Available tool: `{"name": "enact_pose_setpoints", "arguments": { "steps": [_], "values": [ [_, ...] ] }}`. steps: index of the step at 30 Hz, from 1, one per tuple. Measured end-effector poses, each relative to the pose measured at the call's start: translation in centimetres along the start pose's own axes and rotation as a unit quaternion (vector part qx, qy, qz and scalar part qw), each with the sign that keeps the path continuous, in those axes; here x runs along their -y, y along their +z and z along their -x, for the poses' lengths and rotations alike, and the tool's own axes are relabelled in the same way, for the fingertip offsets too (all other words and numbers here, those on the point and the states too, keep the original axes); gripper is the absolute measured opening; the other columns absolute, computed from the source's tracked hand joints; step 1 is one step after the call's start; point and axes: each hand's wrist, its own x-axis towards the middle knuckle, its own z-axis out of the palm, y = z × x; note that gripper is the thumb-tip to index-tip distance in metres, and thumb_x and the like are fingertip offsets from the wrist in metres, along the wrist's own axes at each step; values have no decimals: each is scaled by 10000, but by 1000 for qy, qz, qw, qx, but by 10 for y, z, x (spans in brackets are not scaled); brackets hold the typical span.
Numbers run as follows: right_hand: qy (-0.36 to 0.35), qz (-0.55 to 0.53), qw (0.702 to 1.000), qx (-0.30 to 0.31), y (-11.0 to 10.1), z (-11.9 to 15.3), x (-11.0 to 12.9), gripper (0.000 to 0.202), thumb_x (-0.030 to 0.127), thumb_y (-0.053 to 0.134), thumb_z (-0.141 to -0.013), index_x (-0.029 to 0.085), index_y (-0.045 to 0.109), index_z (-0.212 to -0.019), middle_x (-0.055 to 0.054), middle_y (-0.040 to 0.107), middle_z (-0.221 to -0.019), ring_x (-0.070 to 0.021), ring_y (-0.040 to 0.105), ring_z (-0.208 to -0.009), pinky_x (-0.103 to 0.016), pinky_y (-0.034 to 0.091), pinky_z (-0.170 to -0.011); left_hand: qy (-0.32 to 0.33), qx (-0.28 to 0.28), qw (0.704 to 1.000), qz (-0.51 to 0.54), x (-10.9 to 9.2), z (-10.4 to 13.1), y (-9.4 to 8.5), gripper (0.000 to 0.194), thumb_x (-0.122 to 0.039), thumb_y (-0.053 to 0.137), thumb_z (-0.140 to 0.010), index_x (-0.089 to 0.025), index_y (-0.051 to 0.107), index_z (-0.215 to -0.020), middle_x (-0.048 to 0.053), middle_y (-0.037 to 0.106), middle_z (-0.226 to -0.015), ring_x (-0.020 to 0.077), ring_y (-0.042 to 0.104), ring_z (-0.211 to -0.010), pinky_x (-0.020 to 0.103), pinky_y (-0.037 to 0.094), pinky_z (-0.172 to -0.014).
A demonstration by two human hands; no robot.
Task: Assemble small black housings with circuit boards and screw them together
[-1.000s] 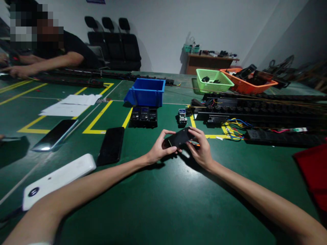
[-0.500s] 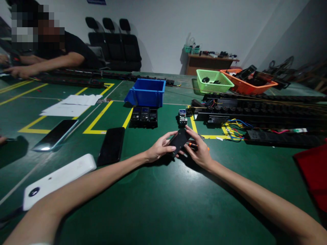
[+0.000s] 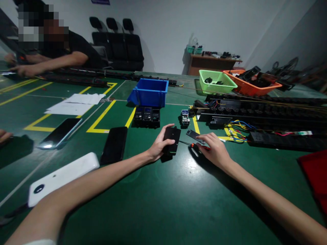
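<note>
A flat black rectangular case [image 3: 172, 140] is gripped in my left hand [image 3: 161, 144], thumb across its face, held just over the table. My right hand [image 3: 214, 148] is closed around the red-and-orange handle of a screwdriver [image 3: 192, 145]; the thin shaft points left toward the case. Under the right fingertips, partly hidden, lies a narrow dark plate [image 3: 193, 134]. A small circuit-board module [image 3: 185, 118] stands beyond the hands. To its left sit several black modules [image 3: 146, 117] in a row.
Behind the modules is a blue bin [image 3: 149, 92]. Green [image 3: 217, 81] and orange baskets [image 3: 251, 86] stand at the back right, near long black rails [image 3: 255, 110] with loose wires. Phones [image 3: 114, 144] and a white device [image 3: 63, 177] lie left. Another person [image 3: 76, 59] works at far left.
My right hand has come away from the black case and moved right onto the screwdriver. My left hand keeps the case, now turned more upright. The view has shifted slightly.
</note>
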Motion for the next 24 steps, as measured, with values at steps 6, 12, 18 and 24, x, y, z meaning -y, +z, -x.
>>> {"name": "enact_pose_setpoints", "arguments": {
  "steps": [6,12,18,24],
  "values": [
    [5,81,993,84,-4,30,-10,265,343,565,-898,162,662,-1066,-129,653,-948,-255,582,-875,-376,508,-736,45,-56,997,-9,7,0,1,651,-233,671,-701,-271,348,-1265,34,584,-971,169,651,-762,295,535,-642],
    [87,-47,993,59,-1,34,-8,211,326,546,-904,165,610,-1022,-100,676,-909,-216,632,-786,-343,513,-705,71,-90,992,-46,10,0,-2,589,-217,644,-724,-247,350,-1233,42,630,-953,169,648,-780,301,520,-681],
    [161,-281,945,-43,8,15,6,217,330,594,-880,196,624,-1048,-74,703,-1002,-203,679,-876,-338,548,-778,101,-70,988,-90,12,-2,-5,588,-229,648,-732,-247,368,-1249,58,611,-1076,179,632,-874,333,511,-762],
    [186,-340,922,-19,15,4,7,213,355,635,-859,193,703,-981,-53,718,-897,-173,665,-757,-291,531,-676,112,-95,976,-160,10,-1,-5,533,-236,648,-720,-254,445,-1213,42,548,-1140,162,566,-894,285,485,-754]
  ]
}}
